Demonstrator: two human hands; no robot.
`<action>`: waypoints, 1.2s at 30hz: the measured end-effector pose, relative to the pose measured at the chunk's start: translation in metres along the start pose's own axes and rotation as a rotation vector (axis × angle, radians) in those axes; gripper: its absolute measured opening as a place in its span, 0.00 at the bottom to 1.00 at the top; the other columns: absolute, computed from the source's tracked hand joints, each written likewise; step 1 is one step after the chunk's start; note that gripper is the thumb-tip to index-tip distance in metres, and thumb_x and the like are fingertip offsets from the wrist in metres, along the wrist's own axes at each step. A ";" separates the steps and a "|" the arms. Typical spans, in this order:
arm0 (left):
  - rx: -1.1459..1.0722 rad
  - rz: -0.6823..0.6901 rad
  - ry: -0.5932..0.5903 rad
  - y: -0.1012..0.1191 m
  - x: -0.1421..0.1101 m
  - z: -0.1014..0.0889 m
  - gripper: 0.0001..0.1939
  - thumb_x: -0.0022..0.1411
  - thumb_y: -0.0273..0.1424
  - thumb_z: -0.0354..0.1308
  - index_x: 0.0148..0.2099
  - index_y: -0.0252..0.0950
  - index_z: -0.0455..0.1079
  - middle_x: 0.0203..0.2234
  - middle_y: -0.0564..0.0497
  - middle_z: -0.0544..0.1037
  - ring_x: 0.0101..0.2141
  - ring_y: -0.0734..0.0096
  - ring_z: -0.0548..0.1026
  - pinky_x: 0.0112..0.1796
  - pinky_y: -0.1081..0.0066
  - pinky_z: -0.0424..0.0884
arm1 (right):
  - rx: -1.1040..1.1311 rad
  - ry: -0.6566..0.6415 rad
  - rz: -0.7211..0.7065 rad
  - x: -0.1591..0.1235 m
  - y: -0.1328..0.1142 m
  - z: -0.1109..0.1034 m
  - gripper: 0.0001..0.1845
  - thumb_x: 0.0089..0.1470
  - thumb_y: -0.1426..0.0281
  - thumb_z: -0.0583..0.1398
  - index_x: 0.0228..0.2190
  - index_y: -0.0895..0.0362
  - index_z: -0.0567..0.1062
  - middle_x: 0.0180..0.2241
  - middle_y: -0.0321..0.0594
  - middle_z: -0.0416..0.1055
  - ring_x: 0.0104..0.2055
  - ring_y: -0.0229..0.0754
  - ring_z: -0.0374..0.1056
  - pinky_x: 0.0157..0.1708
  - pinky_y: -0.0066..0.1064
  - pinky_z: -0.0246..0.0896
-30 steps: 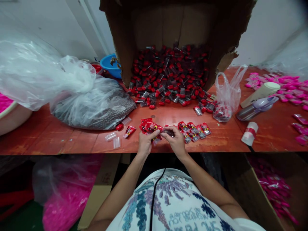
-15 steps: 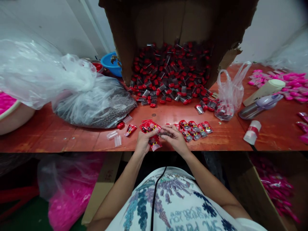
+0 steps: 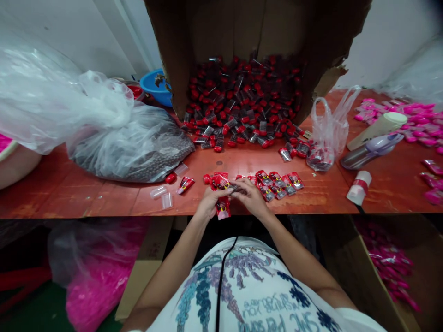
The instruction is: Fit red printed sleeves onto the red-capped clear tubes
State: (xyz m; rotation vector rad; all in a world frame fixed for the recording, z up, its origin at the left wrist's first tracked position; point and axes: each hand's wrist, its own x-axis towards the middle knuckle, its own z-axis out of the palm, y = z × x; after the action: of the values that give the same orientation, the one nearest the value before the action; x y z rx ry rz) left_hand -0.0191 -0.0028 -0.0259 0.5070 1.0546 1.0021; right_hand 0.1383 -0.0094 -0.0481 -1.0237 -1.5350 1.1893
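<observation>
My left hand (image 3: 208, 203) is closed on several small red printed packets (image 3: 223, 211), fanned out over the table's front edge. Close against them, my right hand (image 3: 252, 197) pinches something small and dark at the packets' right side; fingers partly hide it, and I cannot make out its kind. Just right of that hand lie overlapping rows of similar red packets (image 3: 277, 191) with dark lower parts. A single red packet (image 3: 185, 185) rests to the left, near some clear plastic pieces (image 3: 166, 200) and a red cap (image 3: 170, 178).
A torn cardboard box (image 3: 328, 85) at the back spills many red-capped clear containers (image 3: 238, 115). Left is a plastic bag of dark beads (image 3: 138, 152). On the right are a knotted clear bag (image 3: 321, 152), a purple-lidded bottle (image 3: 374, 150), a white roll (image 3: 359, 188) and pink pieces (image 3: 411, 120).
The view has shifted slightly. The packets in my left hand have turned a little more upright, and a red rounded piece now shows at their left. My right hand stays against them.
</observation>
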 end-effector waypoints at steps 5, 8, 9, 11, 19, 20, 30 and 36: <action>-0.025 0.030 0.003 0.000 0.001 0.002 0.15 0.38 0.23 0.70 0.33 0.31 0.75 0.27 0.49 0.80 0.27 0.69 0.77 0.32 0.72 0.73 | 0.051 0.071 0.042 -0.001 0.008 0.007 0.25 0.49 0.74 0.61 0.50 0.46 0.71 0.46 0.39 0.63 0.41 0.38 0.67 0.42 0.32 0.67; -0.011 0.034 -0.015 0.001 0.003 0.000 0.15 0.38 0.22 0.70 0.33 0.31 0.75 0.27 0.49 0.80 0.27 0.70 0.77 0.33 0.73 0.73 | -0.032 0.064 0.005 -0.002 0.010 0.006 0.22 0.51 0.74 0.59 0.49 0.47 0.72 0.46 0.38 0.65 0.45 0.39 0.67 0.47 0.33 0.64; 0.005 0.017 -0.016 0.001 0.004 -0.002 0.15 0.38 0.22 0.70 0.33 0.31 0.75 0.28 0.49 0.80 0.27 0.70 0.77 0.31 0.73 0.72 | -0.060 0.073 -0.006 -0.002 0.012 0.004 0.21 0.52 0.73 0.59 0.48 0.48 0.73 0.46 0.38 0.67 0.46 0.40 0.67 0.48 0.33 0.63; 0.033 -0.031 -0.001 -0.001 0.009 -0.006 0.16 0.39 0.23 0.70 0.34 0.31 0.75 0.29 0.47 0.80 0.26 0.70 0.77 0.25 0.75 0.71 | -0.114 0.131 -0.006 -0.004 0.014 -0.003 0.19 0.54 0.71 0.58 0.48 0.49 0.73 0.45 0.39 0.68 0.46 0.41 0.67 0.48 0.34 0.64; 0.149 0.419 0.404 -0.042 0.036 -0.010 0.12 0.44 0.31 0.67 0.32 0.32 0.74 0.25 0.50 0.78 0.25 0.73 0.74 0.25 0.77 0.68 | -0.739 0.196 -0.262 -0.038 0.024 0.000 0.21 0.57 0.65 0.57 0.52 0.51 0.68 0.54 0.47 0.63 0.58 0.51 0.57 0.57 0.49 0.54; 0.172 0.443 0.394 -0.047 0.038 -0.011 0.13 0.44 0.32 0.67 0.34 0.32 0.74 0.26 0.51 0.78 0.25 0.73 0.74 0.26 0.76 0.69 | -0.717 0.169 -0.307 -0.045 0.027 0.004 0.19 0.57 0.68 0.56 0.51 0.51 0.68 0.52 0.47 0.65 0.57 0.49 0.59 0.55 0.47 0.56; 0.165 0.444 0.336 -0.054 0.048 -0.015 0.15 0.42 0.34 0.68 0.35 0.35 0.73 0.27 0.53 0.77 0.28 0.73 0.75 0.28 0.76 0.69 | -0.436 0.149 -0.069 -0.143 0.060 -0.006 0.09 0.49 0.76 0.53 0.28 0.52 0.71 0.30 0.39 0.69 0.32 0.42 0.68 0.31 0.35 0.66; 0.001 0.361 0.198 -0.047 0.031 -0.013 0.16 0.43 0.34 0.68 0.34 0.32 0.72 0.27 0.49 0.79 0.27 0.70 0.76 0.26 0.74 0.72 | -0.345 0.462 -0.020 -0.147 0.049 -0.013 0.08 0.51 0.75 0.54 0.29 0.53 0.71 0.31 0.38 0.69 0.33 0.41 0.67 0.35 0.35 0.65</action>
State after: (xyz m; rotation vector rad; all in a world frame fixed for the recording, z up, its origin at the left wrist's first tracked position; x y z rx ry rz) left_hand -0.0064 0.0005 -0.0822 0.6221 1.1630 1.3920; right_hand 0.1896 -0.1377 -0.1195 -1.3933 -1.3927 0.6190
